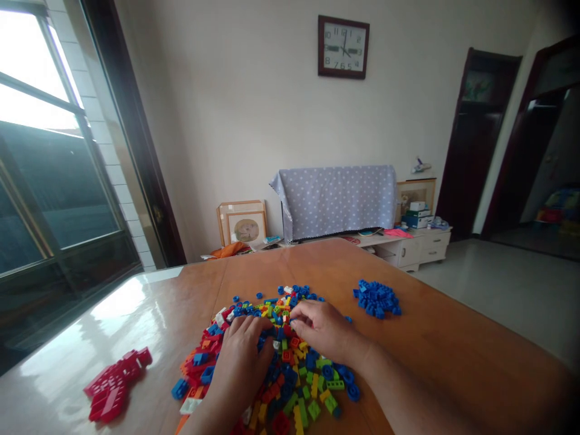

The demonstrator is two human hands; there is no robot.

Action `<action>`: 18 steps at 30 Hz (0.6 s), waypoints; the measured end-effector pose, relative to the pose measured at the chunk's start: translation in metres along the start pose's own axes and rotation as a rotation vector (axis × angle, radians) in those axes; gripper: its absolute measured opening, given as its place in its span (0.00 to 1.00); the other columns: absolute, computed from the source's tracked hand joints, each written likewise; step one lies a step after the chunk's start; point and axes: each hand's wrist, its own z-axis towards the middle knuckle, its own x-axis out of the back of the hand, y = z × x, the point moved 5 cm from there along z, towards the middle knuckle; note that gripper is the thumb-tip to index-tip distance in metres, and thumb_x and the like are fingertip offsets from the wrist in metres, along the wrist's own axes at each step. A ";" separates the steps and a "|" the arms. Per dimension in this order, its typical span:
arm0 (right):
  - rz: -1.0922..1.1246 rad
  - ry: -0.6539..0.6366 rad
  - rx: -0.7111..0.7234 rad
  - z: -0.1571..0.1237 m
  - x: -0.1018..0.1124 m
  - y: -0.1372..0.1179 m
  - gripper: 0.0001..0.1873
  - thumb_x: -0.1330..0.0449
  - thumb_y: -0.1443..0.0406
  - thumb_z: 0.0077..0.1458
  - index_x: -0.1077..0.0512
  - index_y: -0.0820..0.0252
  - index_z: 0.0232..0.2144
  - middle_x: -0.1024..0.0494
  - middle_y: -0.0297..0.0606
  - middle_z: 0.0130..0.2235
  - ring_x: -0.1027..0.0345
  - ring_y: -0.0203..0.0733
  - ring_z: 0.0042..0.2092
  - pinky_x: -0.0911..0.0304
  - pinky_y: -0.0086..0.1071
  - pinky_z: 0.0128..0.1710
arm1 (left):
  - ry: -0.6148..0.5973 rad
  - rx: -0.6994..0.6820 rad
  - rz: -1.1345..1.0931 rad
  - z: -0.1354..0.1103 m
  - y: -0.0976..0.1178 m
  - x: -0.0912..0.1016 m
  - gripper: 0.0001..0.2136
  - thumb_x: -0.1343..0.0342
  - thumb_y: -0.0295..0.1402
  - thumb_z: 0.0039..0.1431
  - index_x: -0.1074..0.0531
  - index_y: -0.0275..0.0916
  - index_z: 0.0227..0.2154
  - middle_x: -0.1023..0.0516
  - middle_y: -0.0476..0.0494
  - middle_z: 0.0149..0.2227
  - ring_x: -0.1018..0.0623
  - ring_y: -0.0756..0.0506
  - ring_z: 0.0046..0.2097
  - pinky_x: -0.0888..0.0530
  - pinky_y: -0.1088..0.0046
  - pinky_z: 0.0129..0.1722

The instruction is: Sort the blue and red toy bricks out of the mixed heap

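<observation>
A big heap of mixed building bricks [272, 356], red, blue, yellow, green, orange and white, lies on the brown wooden table [453, 350] in front of me. Both hands rest on top of the heap. My left hand [242, 356] has its fingers curled down into the bricks. To its right, my right hand [322, 331] has its fingertips pinched together at the middle of the heap; what they hold is too small to name. A small heap of blue bricks only [377, 298] lies to the right. A small heap of red bricks only [115, 383] lies at the left.
Large windows [49, 175] run along the left. Behind the table stand a low white cabinet [417, 244], a thing under a dotted grey cloth [335, 199] and framed pictures [242, 225]. A clock [343, 47] hangs on the wall. Dark doors [480, 139] are at the right.
</observation>
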 end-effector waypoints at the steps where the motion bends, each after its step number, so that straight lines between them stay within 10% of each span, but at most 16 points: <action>1: 0.010 -0.011 0.010 -0.001 -0.002 -0.002 0.06 0.41 0.66 0.59 0.24 0.55 0.37 0.23 0.32 0.35 0.30 0.37 0.37 0.40 0.27 0.37 | 0.000 0.000 -0.020 0.000 0.000 0.000 0.08 0.46 0.31 0.60 0.26 0.43 0.41 0.23 0.43 0.40 0.27 0.38 0.46 0.31 0.60 0.47; 18: 0.103 -0.003 0.011 -0.001 -0.020 -0.024 0.08 0.37 0.64 0.57 0.23 0.54 0.41 0.22 0.32 0.36 0.30 0.38 0.38 0.39 0.28 0.37 | -0.106 0.304 -0.942 0.002 -0.012 -0.031 0.17 0.43 0.47 0.61 0.25 0.36 0.39 0.20 0.42 0.37 0.23 0.44 0.40 0.26 0.70 0.41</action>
